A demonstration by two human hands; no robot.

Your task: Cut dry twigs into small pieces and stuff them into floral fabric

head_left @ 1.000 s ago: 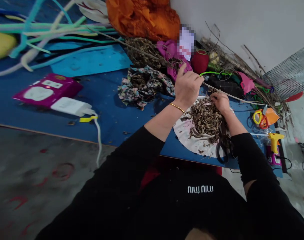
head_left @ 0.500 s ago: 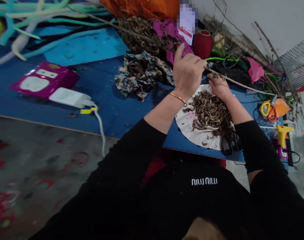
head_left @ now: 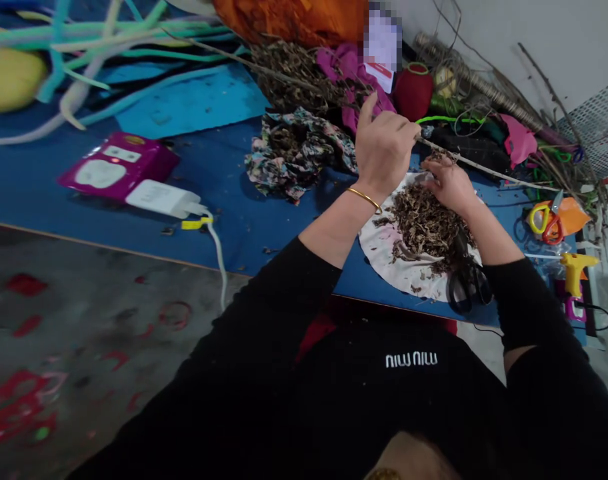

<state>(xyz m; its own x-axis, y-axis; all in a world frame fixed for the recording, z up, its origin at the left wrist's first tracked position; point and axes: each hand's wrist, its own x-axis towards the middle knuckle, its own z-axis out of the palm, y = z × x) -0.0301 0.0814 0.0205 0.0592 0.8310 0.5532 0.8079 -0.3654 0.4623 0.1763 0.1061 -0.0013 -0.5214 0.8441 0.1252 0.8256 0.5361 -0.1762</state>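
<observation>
My left hand [head_left: 387, 150] is closed round a thin bare branch [head_left: 484, 167], its index finger pointing up and away. The branch runs out to the right and seems to continue up left behind the hand. Just below it, my right hand [head_left: 454, 187] has its fingers bent at a small clump of dried leaves [head_left: 441, 157] by the branch; the fingertips are partly hidden. Under the right hand lies a heap of dried leaves [head_left: 419, 223] on a round white cloth [head_left: 384, 257]. Black-handled scissors [head_left: 461, 287] rest on the cloth's near right edge.
A patterned cloth [head_left: 304, 150] with dried bits lies left of my hands, before more dried plants [head_left: 289, 70]. A purple power box [head_left: 119, 167] with a white plug sits further left. At right are colour-handled scissors [head_left: 547, 220], a yellow glue gun [head_left: 575, 270] and sticks [head_left: 559, 160].
The view has shifted slightly, so everything appears further right and a little lower. My right hand's fingers have drawn in and bent by the leaf clump. The left hand keeps its hold on the branch.
</observation>
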